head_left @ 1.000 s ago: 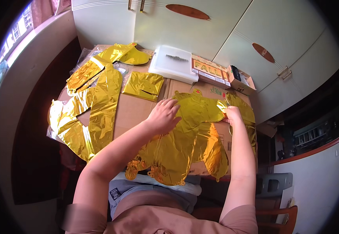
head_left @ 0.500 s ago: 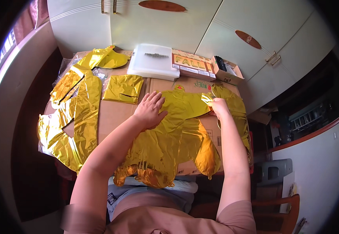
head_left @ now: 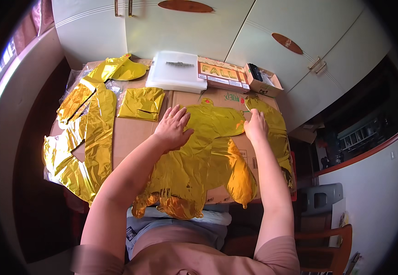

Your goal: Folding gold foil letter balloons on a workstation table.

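While L hand (head_left: 172,129) lies on gold foil piece (head_left: 192,142) on table (head_left: 132,133), fingers (head_left: 174,113) slightly apart, R hand (head_left: 257,127) is at foil's R edge, can't tell grip; behind, open carton (head_left: 267,90) w/ black item (head_left: 254,72), white box (head_left: 174,68).

Lost part of the gold foil piece (head_left: 194,146) beneath the left hand (head_left: 172,129), centre, and cabinets (head_left: 185,32) past the upper edge. Could not tell the right hand (head_left: 257,127)'s grip. Saw the sleeve (head_left: 99,261) blurred, lower left.

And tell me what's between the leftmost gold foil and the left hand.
Between that gold foil and the left hand, the head view shows brown cardboard, with folded foil toward the back.
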Demonstrator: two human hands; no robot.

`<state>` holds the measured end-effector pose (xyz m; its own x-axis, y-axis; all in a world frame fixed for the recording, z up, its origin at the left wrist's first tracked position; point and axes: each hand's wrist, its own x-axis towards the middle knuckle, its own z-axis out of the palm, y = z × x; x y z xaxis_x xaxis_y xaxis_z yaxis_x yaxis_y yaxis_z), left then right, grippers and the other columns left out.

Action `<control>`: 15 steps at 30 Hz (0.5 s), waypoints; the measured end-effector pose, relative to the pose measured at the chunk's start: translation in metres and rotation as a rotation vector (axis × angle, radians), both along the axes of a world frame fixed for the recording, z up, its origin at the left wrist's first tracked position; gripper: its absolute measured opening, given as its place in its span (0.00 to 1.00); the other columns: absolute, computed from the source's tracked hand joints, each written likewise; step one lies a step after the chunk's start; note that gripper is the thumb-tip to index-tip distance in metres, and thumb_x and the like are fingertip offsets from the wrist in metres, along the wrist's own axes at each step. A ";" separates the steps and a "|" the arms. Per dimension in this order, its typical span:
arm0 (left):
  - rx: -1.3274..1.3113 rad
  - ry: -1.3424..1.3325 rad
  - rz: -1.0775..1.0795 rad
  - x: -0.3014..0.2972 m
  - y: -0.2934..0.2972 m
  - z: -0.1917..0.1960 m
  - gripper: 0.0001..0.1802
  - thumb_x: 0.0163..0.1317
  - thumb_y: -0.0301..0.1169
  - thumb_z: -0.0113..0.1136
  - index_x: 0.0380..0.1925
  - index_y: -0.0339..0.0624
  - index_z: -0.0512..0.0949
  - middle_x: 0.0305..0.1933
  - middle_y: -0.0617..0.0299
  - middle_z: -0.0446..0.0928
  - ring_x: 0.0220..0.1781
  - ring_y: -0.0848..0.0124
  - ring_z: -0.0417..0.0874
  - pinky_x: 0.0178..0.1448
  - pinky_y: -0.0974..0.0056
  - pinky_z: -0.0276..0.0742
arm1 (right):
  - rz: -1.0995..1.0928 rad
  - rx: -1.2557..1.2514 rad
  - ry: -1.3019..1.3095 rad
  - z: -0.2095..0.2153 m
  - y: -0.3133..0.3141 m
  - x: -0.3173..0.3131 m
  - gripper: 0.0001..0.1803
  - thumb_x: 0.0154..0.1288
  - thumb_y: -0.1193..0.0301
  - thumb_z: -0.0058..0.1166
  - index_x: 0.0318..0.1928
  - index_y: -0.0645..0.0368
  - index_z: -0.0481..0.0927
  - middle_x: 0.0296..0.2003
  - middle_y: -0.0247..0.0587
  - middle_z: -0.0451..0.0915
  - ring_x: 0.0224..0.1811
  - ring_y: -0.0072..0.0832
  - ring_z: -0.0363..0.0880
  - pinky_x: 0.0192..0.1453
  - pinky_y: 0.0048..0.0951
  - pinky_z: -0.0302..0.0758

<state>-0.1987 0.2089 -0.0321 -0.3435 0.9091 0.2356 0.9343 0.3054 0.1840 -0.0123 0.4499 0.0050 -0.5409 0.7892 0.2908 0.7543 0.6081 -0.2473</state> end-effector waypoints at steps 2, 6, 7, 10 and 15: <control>0.025 0.014 0.001 -0.001 -0.003 -0.003 0.35 0.65 0.51 0.49 0.64 0.37 0.65 0.72 0.47 0.59 0.77 0.52 0.52 0.78 0.50 0.44 | 0.110 0.009 -0.044 0.015 -0.028 0.006 0.20 0.57 0.69 0.62 0.50 0.58 0.77 0.51 0.47 0.74 0.53 0.44 0.75 0.57 0.42 0.73; 0.007 0.018 -0.003 0.001 -0.002 0.004 0.35 0.66 0.52 0.47 0.64 0.38 0.65 0.72 0.47 0.57 0.77 0.52 0.50 0.79 0.50 0.42 | 0.551 -0.063 0.039 0.007 -0.059 0.030 0.19 0.57 0.69 0.62 0.50 0.56 0.78 0.48 0.46 0.74 0.53 0.44 0.74 0.59 0.41 0.71; -0.024 0.016 0.003 0.002 -0.003 0.007 0.35 0.67 0.53 0.46 0.64 0.38 0.65 0.73 0.47 0.57 0.77 0.52 0.49 0.79 0.50 0.40 | 0.620 -0.111 0.015 0.004 -0.065 0.034 0.19 0.56 0.69 0.62 0.50 0.55 0.79 0.47 0.45 0.74 0.52 0.44 0.74 0.59 0.41 0.71; 0.010 0.044 -0.021 0.001 -0.001 0.006 0.34 0.65 0.54 0.47 0.62 0.38 0.66 0.66 0.49 0.63 0.75 0.54 0.54 0.79 0.49 0.40 | 0.632 -0.110 -0.056 -0.004 -0.066 0.040 0.17 0.56 0.68 0.60 0.48 0.53 0.79 0.45 0.42 0.74 0.53 0.42 0.73 0.60 0.39 0.70; 0.022 0.104 -0.039 -0.004 0.002 0.004 0.34 0.63 0.55 0.50 0.60 0.40 0.68 0.61 0.52 0.66 0.73 0.54 0.56 0.78 0.47 0.40 | 0.651 -0.113 -0.040 -0.004 -0.065 0.042 0.17 0.56 0.68 0.59 0.48 0.54 0.79 0.45 0.42 0.74 0.53 0.42 0.72 0.60 0.39 0.70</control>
